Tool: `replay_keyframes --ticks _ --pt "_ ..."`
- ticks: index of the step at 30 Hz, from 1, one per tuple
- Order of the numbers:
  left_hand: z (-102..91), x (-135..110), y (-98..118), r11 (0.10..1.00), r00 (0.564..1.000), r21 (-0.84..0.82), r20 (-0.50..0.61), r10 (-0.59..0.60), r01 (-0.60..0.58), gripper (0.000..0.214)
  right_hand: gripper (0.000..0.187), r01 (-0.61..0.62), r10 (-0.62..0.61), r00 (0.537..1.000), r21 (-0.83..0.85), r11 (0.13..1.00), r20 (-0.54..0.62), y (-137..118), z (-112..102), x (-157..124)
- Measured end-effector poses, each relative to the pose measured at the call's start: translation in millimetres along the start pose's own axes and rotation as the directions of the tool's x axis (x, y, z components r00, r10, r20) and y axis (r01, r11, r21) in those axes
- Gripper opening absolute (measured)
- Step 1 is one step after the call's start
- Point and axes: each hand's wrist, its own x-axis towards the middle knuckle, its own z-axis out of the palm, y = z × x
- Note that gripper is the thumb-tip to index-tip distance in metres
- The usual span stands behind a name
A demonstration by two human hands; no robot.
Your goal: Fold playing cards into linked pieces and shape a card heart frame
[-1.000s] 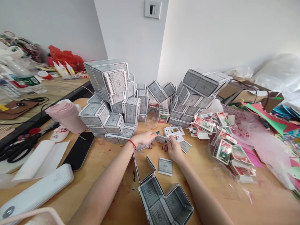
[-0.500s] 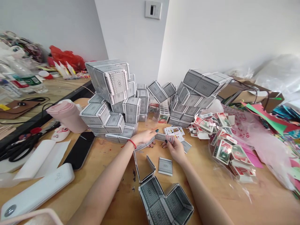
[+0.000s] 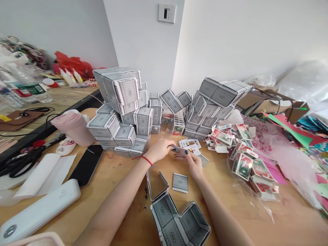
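In front of me, my left hand [image 3: 162, 149], with a red cord at the wrist, pinches the left end of a playing card [image 3: 179, 150]. The thumb and fingers of my right hand [image 3: 192, 162] grip the other end; I cannot tell whether it is one card or several. Face-up playing cards [image 3: 191, 143] lie just beyond my right hand. A patterned card [image 3: 180, 182] rests flat between my forearms. Nearer to me stands an open, box-like structure made of folded cards [image 3: 174, 218].
Stacked card-box blocks rise at the left [image 3: 128, 92] and right [image 3: 217, 92]. Empty-looking red and green card boxes [image 3: 243, 164] lie heaped on the right. A black phone [image 3: 88, 164], a white power bank [image 3: 41, 208], scissors [image 3: 28, 160] and a pink cup [image 3: 74, 126] are on the left.
My left hand has curled from stretched-out fingers into a pinch at the card's left end. A curved card strip seen beneath it is now hidden. My right hand has shifted slightly right.
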Motion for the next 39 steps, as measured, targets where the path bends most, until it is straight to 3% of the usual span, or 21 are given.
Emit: replay_keyframes --ticks 3,5,8,14,16,21,26,31,36,39 --pt "-1.4 -1.0 1.8 1.0 1.0 0.0 -0.019 -0.016 0.016 0.022 0.052 -0.096 0.093 0.995 0.245 0.965 0.023 -4.6 -1.6 2.5" --pt "-1.9 -1.3 1.5 1.0 1.0 -0.009 -0.026 -0.012 0.012 0.022 0.045 -0.145 0.141 0.989 0.319 0.936 0.037 -2.4 -3.1 4.1" --pt "-1.0 -1.3 0.0 1.0 1.0 -0.019 -0.02 0.004 -0.004 0.023 0.031 -0.233 0.201 0.972 0.357 0.905 0.125 3.5 -4.3 4.2" --pt "1.6 -0.6 -0.6 0.999 1.0 -0.032 -0.003 -0.006 0.006 0.024 0.043 -0.343 0.225 0.915 0.355 0.87 0.334 0.2 0.9 2.8" --pt "1.5 -0.3 0.5 1.0 1.0 -0.024 0.002 -0.017 0.017 0.025 0.042 -0.316 0.211 0.923 0.319 0.894 0.323 -1.4 3.8 3.3" --pt "0.0 0.1 3.1 0.999 0.999 -0.042 0.022 -0.033 0.034 0.024 0.037 -0.168 0.146 0.977 0.14 0.976 0.154 4.0 9.3 4.3" --pt "1.0 -0.1 4.8 0.997 0.997 -0.068 0.073 -0.018 0.023 0.024 0.037 -0.074 0.082 0.993 -0.089 0.993 0.085 11.8 9.4 4.6" --pt "3.1 -0.7 10.2 0.997 0.995 -0.074 0.103 -0.017 0.025 0.027 0.034 0.023 -0.009 0.999 -0.337 0.941 0.043 12.3 6.2 4.5" --pt "3.1 -1.8 16.6 0.997 0.991 -0.043 0.115 0.069 -0.064 0.017 0.023 0.149 -0.115 0.989 -0.517 0.843 0.097 10.5 6.7 1.9" --pt "4.3 -2.9 18.9 0.998 0.995 0.041 0.09 0.038 -0.042 0.014 0.022 0.196 -0.152 0.981 -0.57 0.798 0.124 10.4 8.1 0.8"
